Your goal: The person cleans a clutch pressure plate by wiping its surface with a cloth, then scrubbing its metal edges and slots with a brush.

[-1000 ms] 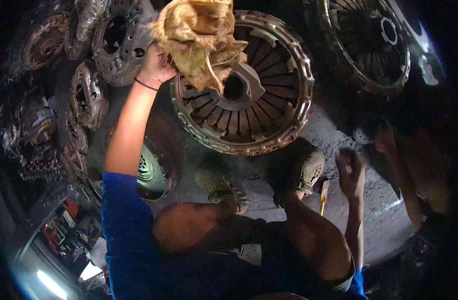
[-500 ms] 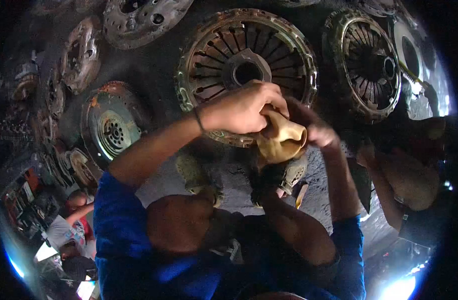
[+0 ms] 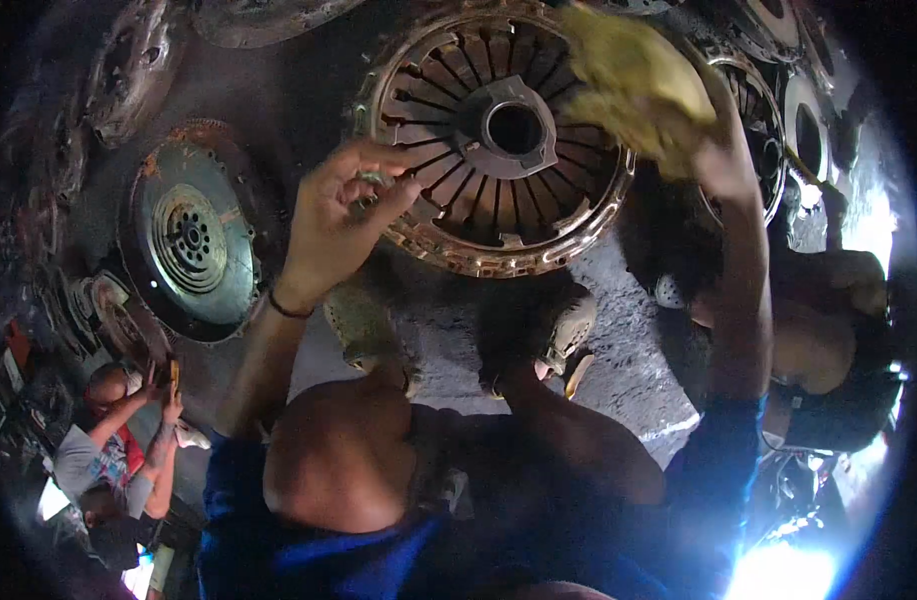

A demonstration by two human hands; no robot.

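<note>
Surface: one dark grey, rough-textured floor, unevenly lit, paler between the shoes and to the right. Centrepiece: one large round brown metal disc with dark radial slots, a notched rim and a raised grey hub around a round hole, lying just ahead of two perforated olive-brown shoes. Cloth: one crumpled yellow rag, slightly blurred, bunched in the closed grip of the right hand above the disc's far right side. Left hand: grip part-open and holding nothing, thumb and curled fingers apart near the disc's left rim (a thin black band circles the wrist). Left of these: one round grey-green metal plate with a ringed, bored centre and rust at its upper edge. Right: a smaller ribbed metal disc, partly hidden behind the right arm. By the right shoe: one narrow tan strip. Room: dim, with white glare low at right; one person in a grey-and-red top at lower left, another person's bent knee at right.
</note>
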